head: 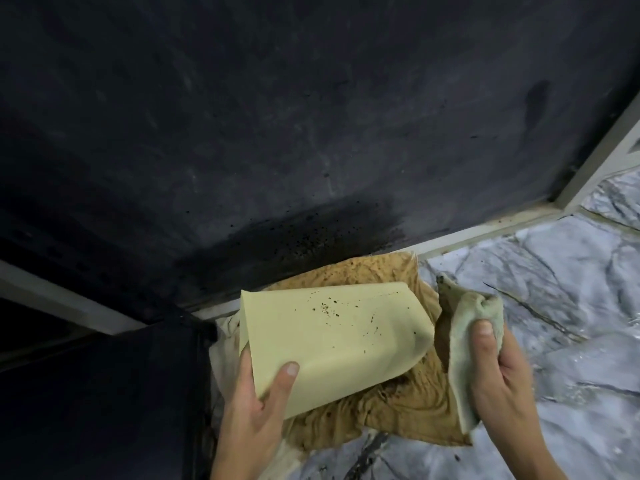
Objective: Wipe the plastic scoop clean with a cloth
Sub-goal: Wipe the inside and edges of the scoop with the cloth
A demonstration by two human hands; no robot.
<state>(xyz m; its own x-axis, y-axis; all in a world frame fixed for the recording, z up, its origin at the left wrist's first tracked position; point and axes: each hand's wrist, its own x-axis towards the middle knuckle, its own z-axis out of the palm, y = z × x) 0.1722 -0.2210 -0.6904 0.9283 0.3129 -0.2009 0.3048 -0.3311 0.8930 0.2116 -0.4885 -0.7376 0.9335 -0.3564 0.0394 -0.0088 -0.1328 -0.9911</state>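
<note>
A pale yellow plastic scoop (332, 337) is held low in the middle of the view, its broad smooth side facing me and speckled with dark crumbs. My left hand (256, 407) grips its near lower corner, thumb on top. Just right of the scoop, my right hand (498, 372) is closed on a crumpled greyish cloth (460, 327), which hangs down beside the scoop's right end and stands a little apart from it.
A stained tan cloth (391, 407) lies under the scoop on a grey-white marbled surface (561, 271). A large dark panel (277, 133) with a wet, speckled patch fills the upper view, framed by a pale strip (485, 233). A dark block (104, 393) stands at lower left.
</note>
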